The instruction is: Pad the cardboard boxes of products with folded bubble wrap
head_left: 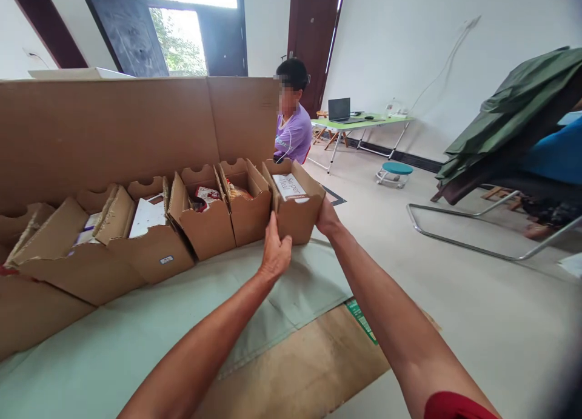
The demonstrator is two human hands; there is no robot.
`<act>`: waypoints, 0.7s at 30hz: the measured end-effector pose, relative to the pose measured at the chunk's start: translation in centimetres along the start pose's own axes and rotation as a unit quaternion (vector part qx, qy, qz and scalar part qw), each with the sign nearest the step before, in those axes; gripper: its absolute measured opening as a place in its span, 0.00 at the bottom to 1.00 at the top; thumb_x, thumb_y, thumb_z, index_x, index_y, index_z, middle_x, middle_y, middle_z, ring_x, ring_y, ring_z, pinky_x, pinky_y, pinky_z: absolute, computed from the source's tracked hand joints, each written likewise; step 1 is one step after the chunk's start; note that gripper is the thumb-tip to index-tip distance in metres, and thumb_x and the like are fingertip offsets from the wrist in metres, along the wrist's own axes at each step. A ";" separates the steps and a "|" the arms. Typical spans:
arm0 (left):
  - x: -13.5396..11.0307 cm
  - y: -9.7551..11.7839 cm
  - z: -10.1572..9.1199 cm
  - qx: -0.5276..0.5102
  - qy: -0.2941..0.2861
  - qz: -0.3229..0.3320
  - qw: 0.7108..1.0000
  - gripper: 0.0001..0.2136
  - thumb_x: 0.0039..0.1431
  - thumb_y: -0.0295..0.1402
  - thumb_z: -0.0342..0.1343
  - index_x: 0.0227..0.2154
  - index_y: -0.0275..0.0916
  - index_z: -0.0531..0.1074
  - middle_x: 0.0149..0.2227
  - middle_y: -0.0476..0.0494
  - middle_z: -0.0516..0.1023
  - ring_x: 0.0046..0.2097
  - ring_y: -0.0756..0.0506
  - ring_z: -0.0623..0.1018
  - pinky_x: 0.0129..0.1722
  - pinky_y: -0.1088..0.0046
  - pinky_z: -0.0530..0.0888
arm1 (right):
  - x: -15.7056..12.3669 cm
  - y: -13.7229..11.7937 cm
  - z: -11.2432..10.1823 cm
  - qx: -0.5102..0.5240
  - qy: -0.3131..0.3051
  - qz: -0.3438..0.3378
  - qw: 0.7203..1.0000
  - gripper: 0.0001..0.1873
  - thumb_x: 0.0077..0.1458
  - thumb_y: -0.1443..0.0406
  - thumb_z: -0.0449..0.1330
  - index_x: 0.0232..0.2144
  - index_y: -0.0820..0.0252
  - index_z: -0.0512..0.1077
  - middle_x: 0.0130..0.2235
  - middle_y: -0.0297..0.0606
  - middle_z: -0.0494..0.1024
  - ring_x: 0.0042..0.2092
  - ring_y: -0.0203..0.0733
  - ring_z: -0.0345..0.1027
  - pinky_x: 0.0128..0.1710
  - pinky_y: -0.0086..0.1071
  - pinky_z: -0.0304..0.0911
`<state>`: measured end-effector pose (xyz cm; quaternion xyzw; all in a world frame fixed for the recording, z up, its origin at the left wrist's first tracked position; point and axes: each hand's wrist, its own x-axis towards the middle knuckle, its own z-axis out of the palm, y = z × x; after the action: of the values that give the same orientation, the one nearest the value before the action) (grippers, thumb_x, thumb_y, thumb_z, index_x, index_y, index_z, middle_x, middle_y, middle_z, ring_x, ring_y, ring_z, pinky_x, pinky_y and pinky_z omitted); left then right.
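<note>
Two hands: one on either side of the end bin, which is held between them.
Left hand: fingers stretched up along the bin's left front edge, thumb apart on its front face, corner clasped between.
Right hand: against the right side; fingers mostly hidden by cardboard, cannot tell how spread.
End bin, looks: plain brown cardboard, open top, notched back wall, front lip lower than the back.
Inside it: white box, dark lettering reading "Super Meal", brownish band along the lower edge.
Place: right end of a row of bins, near the edge of a pale green cloth.
Left neighbour: similar bin, orange-red packaging inside.
Behind row: tall cardboard panel.
</note>
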<state>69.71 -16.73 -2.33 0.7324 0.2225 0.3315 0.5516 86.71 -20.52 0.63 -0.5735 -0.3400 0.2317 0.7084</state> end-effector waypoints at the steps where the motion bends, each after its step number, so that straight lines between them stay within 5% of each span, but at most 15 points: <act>1: 0.2 -0.4 -0.6 0.000 -0.010 0.000 1.000 0.40 0.60 0.26 0.50 0.74 0.33 0.43 0.76 0.33 0.48 0.76 0.40 0.52 0.75 0.57 0.51 | -0.4 0.5 -0.2 0.003 -0.005 0.002 1.000 0.34 0.64 0.37 0.51 0.52 0.54 0.76 0.52 0.40 0.82 0.56 0.55 0.74 0.55 0.48 0.71; 4: -2.0 -2.2 -3.2 0.014 -0.057 0.008 0.998 0.40 0.57 0.27 0.53 0.73 0.36 0.50 0.75 0.35 0.54 0.74 0.38 0.57 0.73 0.54 0.56 | -2.8 1.9 -1.5 -0.001 -0.022 0.008 1.000 0.37 0.57 0.32 0.54 0.54 0.47 0.75 0.57 0.35 0.79 0.62 0.55 0.68 0.58 0.47 0.67; 8: -8.1 -5.4 -7.0 0.163 -0.120 0.051 0.978 0.36 0.56 0.26 0.54 0.70 0.40 0.60 0.71 0.35 0.64 0.72 0.36 0.62 0.73 0.46 0.57 | -4.6 3.2 -2.8 -0.027 -0.050 0.029 0.998 0.38 0.44 0.45 0.73 0.55 0.48 0.74 0.59 0.36 0.78 0.62 0.55 0.67 0.61 0.46 0.64; 11: -11.0 -7.3 -8.6 0.235 -0.120 0.089 0.960 0.29 0.58 0.27 0.53 0.64 0.40 0.69 0.67 0.35 0.70 0.71 0.34 0.64 0.70 0.42 0.62 | -3.4 3.7 -2.7 -0.042 -0.070 0.045 0.996 0.37 0.40 0.52 0.74 0.54 0.51 0.75 0.54 0.38 0.81 0.58 0.55 0.70 0.59 0.47 0.65; 21: -11.6 -6.8 -8.4 0.269 -0.089 0.146 0.948 0.18 0.58 0.26 0.55 0.50 0.43 0.79 0.59 0.35 0.78 0.64 0.33 0.73 0.64 0.42 0.72 | 0.1 3.8 -1.3 -0.132 0.001 0.033 0.991 0.27 0.41 0.55 0.67 0.46 0.58 0.77 0.43 0.42 0.84 0.43 0.50 0.75 0.44 0.44 0.71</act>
<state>55.95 -17.18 -10.20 0.9044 0.1445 0.2698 0.2973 87.98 -20.40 -3.22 -0.6732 -0.3480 0.2078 0.6185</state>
